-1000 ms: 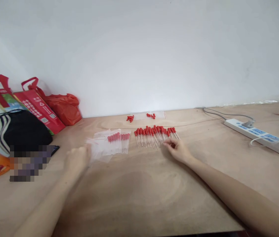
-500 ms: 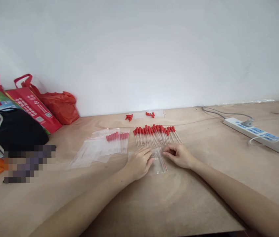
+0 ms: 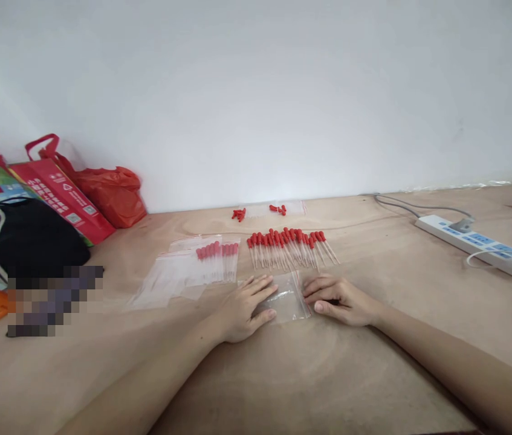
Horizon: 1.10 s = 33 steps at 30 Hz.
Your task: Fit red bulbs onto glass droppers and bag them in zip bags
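Observation:
A clear zip bag (image 3: 286,301) with a red line along its right edge lies flat on the table in front of me. My left hand (image 3: 247,307) rests on its left part, palm down, thumb apart from the fingers. At the red-lined edge, my right hand (image 3: 341,298) touches the bag with bent fingertips; a gap shows between thumb and fingers, and I see nothing held. Just beyond both hands lies a row of droppers (image 3: 283,249) with red rubber bulbs and clear thin tubes, bulbs pointing away from me.
To the left, overlapping clear zip bags (image 3: 165,279) lie with several bagged droppers (image 3: 210,257). Loose red bulbs (image 3: 239,214) and another clear bag (image 3: 292,208) are near the wall. A power strip (image 3: 477,244) stands right; a black bag (image 3: 42,238) and red bags (image 3: 110,196) stand left.
My left hand has slid slightly left and its thumb has spread from the fingers. The right hand has come nearer and its pinch has loosened. More of the clear bag shows.

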Each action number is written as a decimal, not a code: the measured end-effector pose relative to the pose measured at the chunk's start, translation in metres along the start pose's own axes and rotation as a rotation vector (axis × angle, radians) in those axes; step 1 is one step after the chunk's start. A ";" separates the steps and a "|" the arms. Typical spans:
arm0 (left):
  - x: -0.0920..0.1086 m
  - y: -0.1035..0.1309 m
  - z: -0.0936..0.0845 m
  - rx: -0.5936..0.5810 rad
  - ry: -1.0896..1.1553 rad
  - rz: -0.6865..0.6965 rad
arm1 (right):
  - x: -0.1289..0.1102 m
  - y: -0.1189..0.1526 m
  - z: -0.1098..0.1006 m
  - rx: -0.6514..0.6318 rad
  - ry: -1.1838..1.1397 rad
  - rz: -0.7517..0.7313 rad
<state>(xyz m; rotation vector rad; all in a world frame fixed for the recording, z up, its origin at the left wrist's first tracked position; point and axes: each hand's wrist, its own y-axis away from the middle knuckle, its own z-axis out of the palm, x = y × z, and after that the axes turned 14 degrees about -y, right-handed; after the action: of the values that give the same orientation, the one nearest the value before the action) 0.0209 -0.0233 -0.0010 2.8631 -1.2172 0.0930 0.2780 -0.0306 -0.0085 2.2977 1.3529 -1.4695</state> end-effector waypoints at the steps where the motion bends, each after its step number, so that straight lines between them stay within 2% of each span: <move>1: 0.000 0.000 0.000 0.002 -0.002 -0.001 | 0.000 0.001 0.001 -0.014 -0.033 -0.016; 5: -0.003 0.000 0.001 0.011 0.000 0.003 | 0.004 0.001 0.005 -0.087 -0.089 -0.025; 10: -0.003 -0.001 0.003 0.049 0.043 0.002 | 0.004 -0.004 0.010 -0.113 0.090 0.058; 15: -0.004 -0.002 0.003 0.062 0.074 0.014 | 0.002 -0.009 0.011 -0.150 0.203 0.049; 18: -0.005 -0.001 0.003 0.059 0.083 0.024 | 0.005 -0.008 0.011 -0.128 0.188 0.026; 22: -0.006 -0.001 0.002 0.052 0.090 0.041 | 0.008 -0.006 0.010 -0.030 0.070 0.004; 28: -0.012 0.000 -0.002 0.018 0.093 0.048 | 0.006 0.000 0.002 0.062 -0.142 0.086; 33: -0.015 0.000 -0.004 0.012 0.115 0.036 | 0.007 0.003 -0.006 0.071 -0.167 0.143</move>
<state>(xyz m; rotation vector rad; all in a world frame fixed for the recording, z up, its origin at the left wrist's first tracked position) 0.0102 -0.0129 0.0017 2.8025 -1.2510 0.2623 0.2855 -0.0249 -0.0121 2.2031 1.0864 -1.6440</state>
